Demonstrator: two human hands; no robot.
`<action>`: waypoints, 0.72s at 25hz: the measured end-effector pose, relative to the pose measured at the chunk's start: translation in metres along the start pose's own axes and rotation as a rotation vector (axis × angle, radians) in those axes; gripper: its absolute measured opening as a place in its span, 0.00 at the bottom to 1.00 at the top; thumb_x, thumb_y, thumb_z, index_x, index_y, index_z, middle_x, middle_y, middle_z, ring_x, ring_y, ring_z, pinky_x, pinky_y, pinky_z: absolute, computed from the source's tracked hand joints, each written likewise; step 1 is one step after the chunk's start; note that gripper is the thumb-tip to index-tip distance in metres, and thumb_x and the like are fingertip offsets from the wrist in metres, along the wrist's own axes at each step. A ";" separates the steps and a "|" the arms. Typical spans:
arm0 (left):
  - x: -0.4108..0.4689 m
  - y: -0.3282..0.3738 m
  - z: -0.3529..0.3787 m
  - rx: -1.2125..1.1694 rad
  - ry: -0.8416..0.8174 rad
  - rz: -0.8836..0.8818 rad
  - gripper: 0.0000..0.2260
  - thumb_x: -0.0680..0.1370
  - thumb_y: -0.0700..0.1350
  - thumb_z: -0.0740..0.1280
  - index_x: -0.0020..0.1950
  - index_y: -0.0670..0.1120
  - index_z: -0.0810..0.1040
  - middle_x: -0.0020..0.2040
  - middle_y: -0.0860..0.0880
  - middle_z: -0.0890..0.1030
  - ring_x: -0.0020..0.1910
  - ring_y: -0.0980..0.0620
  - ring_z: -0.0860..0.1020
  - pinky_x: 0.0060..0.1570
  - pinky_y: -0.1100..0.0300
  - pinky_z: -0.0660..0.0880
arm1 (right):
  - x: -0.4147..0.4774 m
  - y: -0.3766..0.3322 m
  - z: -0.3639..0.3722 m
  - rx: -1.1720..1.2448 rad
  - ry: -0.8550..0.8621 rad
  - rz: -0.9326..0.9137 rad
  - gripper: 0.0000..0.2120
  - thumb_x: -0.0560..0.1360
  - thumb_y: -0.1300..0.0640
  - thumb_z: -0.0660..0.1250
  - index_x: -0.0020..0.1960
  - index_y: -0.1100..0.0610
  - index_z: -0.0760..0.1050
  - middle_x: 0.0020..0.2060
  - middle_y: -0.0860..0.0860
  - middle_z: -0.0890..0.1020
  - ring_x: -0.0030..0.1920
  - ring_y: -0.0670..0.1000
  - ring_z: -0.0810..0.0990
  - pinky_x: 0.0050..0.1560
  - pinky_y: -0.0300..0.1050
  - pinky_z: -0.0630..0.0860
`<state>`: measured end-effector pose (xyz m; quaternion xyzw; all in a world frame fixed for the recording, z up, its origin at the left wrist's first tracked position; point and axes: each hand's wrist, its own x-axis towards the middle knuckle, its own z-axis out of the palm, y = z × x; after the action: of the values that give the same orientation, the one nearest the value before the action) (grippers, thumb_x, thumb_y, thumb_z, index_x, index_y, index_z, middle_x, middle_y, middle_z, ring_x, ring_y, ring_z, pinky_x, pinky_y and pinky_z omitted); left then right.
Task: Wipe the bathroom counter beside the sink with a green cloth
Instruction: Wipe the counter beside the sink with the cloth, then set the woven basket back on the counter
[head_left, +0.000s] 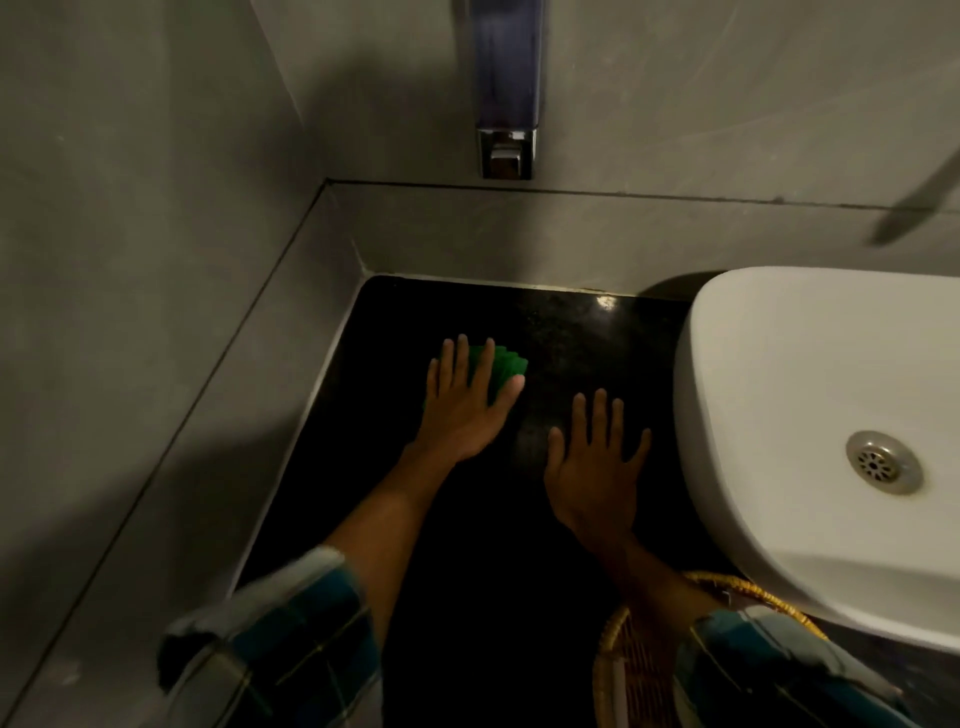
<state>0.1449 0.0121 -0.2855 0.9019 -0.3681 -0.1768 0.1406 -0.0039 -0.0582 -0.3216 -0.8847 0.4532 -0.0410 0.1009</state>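
Note:
A green cloth (505, 368) lies on the black counter (467, 545), in the left part near the wall corner. My left hand (467, 410) lies flat on top of it, fingers spread, covering most of the cloth. My right hand (597, 467) rests flat on the bare counter to the right of the cloth, fingers spread, holding nothing, close to the white sink (810, 395). Both sleeves are rolled up, with a plaid pattern.
Grey tiled walls enclose the counter at the left and back. A wall-mounted soap dispenser (506, 104) hangs above the back edge. A woven wicker basket (644, 660) sits at the counter's front, under my right forearm. The sink drain (880, 462) is at the right.

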 end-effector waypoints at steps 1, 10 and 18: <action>-0.015 0.001 0.009 -0.036 0.041 0.039 0.30 0.78 0.63 0.49 0.77 0.53 0.45 0.79 0.43 0.44 0.77 0.46 0.38 0.75 0.47 0.37 | 0.002 0.004 0.005 -0.018 -0.035 0.001 0.28 0.79 0.44 0.48 0.76 0.54 0.58 0.77 0.56 0.59 0.77 0.58 0.54 0.73 0.68 0.47; -0.220 -0.021 0.075 -0.357 -0.130 -0.008 0.21 0.78 0.58 0.59 0.70 0.60 0.65 0.70 0.53 0.71 0.71 0.52 0.63 0.68 0.59 0.61 | -0.060 0.024 -0.039 0.583 -0.347 -0.181 0.19 0.80 0.60 0.58 0.70 0.59 0.68 0.75 0.58 0.63 0.78 0.55 0.52 0.72 0.40 0.49; -0.278 0.004 0.053 -0.478 -0.043 -0.156 0.18 0.76 0.54 0.63 0.66 0.60 0.70 0.58 0.56 0.77 0.43 0.65 0.76 0.43 0.68 0.75 | -0.176 0.134 -0.106 0.434 -0.187 -0.171 0.12 0.73 0.68 0.68 0.54 0.57 0.80 0.54 0.58 0.80 0.56 0.59 0.76 0.58 0.46 0.67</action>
<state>-0.0651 0.2012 -0.2717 0.8647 -0.2480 -0.2883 0.3281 -0.2308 -0.0064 -0.2436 -0.8774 0.3460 -0.0635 0.3262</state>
